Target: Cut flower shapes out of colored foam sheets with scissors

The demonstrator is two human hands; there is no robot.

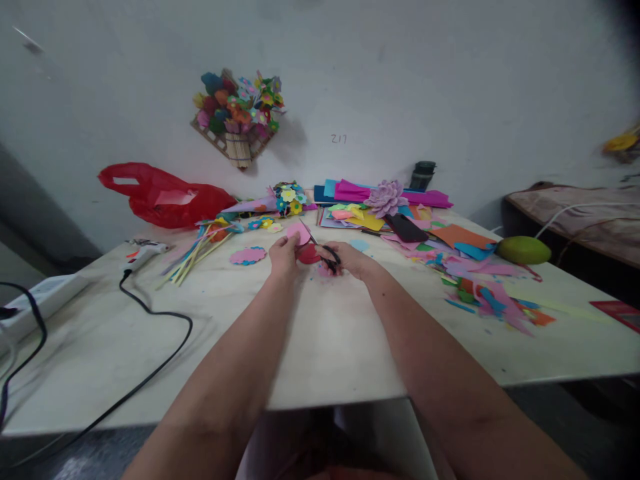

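Observation:
My left hand [284, 255] pinches a small piece of pink paper [299, 233] above the middle of the table. In my right hand [345, 259] are scissors with black handles [332, 257], their blades pointing up and left against the pink paper. A red round piece [309, 253] lies between and just below my hands, partly covered. Small pink scraps sit under the scissors. To the left of my left hand lies a pink scalloped piece with a blue edge [248, 255]. A light blue round piece [359, 245] is on the table behind my right hand.
A hot glue gun [145, 253] with a black cord, a power strip [45, 303] and a red plastic bag [170, 197] occupy the left. On the right are a phone [407, 228], coloured sheets, paper scraps [500, 303] and a green fruit [524, 250].

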